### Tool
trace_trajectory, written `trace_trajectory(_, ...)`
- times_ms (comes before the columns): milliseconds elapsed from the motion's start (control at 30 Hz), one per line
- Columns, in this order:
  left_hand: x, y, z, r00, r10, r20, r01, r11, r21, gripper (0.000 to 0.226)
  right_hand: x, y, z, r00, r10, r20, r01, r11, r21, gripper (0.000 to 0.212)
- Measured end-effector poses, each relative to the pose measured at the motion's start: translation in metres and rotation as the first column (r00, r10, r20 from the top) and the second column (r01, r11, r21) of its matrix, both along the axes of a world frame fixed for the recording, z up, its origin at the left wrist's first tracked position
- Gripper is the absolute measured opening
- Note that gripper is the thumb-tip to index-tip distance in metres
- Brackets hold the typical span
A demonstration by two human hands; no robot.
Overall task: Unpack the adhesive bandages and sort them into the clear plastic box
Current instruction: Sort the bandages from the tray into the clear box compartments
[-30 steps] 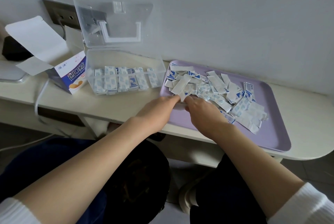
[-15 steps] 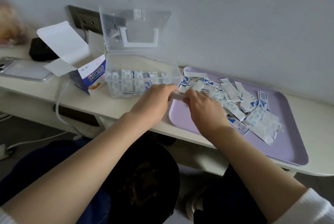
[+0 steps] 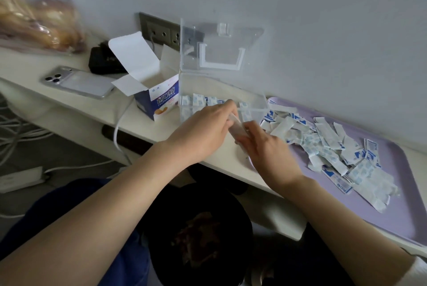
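The left hand (image 3: 203,128) and the right hand (image 3: 265,147) are meeting just in front of the clear rectangular plastic box (image 3: 215,84). Both are gripping one small white stack of paper-wrapped adhesive bandages (image 3: 236,126) between them. The left fingers are curling over its upper end and the right thumb and fingers are pinching its lower end. The stack is blurred, so it is probably several packets, but I cannot tell how many. It is hovering at the box's front wall, near the right end.

Inside the box, a row of blue-and-white bandage packets (image 3: 198,100) is standing upright along the front. The box's transparent hinged lid (image 3: 219,47) is leaning open against the grey wall.

To the right, a loose heap of blue-printed white bandage packets (image 3: 335,147) is lying on a flat lilac plastic tray (image 3: 397,211). To the left of the box, an opened blue-and-white cardboard carton (image 3: 161,103) is standing with its flaps up. Beyond it, a silver smartphone (image 3: 78,83) is lying face down on the cream desk (image 3: 143,124), with a small black object (image 3: 104,61) just behind it. A white cable (image 3: 117,133) is hanging over the desk edge.
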State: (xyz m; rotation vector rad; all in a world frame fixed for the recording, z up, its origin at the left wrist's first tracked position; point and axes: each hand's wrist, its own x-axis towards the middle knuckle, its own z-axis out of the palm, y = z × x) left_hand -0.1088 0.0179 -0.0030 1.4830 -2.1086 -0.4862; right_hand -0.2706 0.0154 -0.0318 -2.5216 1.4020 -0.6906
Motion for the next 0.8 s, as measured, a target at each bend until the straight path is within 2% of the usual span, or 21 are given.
trace_trajectory(167,0.016,0.0,0.008,0.999,0.026,-0.022,-0.029,0.992,-0.123,0.004,0.009,0.0,0.0,0.979,-0.038,0.198,0.028,0.998,0.054,0.016)
trace_trajectory(233,0.025,-0.004,0.01,0.998,0.049,-0.028,-0.053,0.982,-0.182,0.01,0.012,-0.007,0.0,0.966,-0.056,0.252,0.049,0.998,0.037,0.018)
trace_trajectory(300,0.036,-0.012,0.01,0.99,0.116,0.08,-0.098,0.974,-0.205,0.021,0.017,-0.014,0.005,0.954,-0.08,0.288,0.075,0.997,0.028,0.019)
trace_trajectory(400,0.056,-0.027,0.005,0.91,0.204,0.362,-0.174,0.978,-0.116,0.035,0.027,-0.023,0.017,0.924,-0.159,0.347,0.14,0.987,0.079,0.025)
trace_trajectory(467,0.067,-0.034,0.0,0.873,0.218,0.437,-0.206,0.976,-0.076,0.037,0.037,-0.031,0.026,0.902,-0.206,0.38,0.172,0.978,0.121,0.03)
trace_trajectory(633,0.077,-0.036,-0.003,0.885,0.216,0.412,-0.207,0.976,-0.066,0.026,0.059,-0.068,0.04,0.86,-0.312,0.403,0.197,0.933,0.301,0.034)
trace_trajectory(800,0.087,-0.036,-0.006,0.931,0.17,0.323,-0.166,0.985,-0.041,0.017,0.081,-0.101,0.038,0.902,-0.372,0.217,0.245,0.857,0.453,0.028)
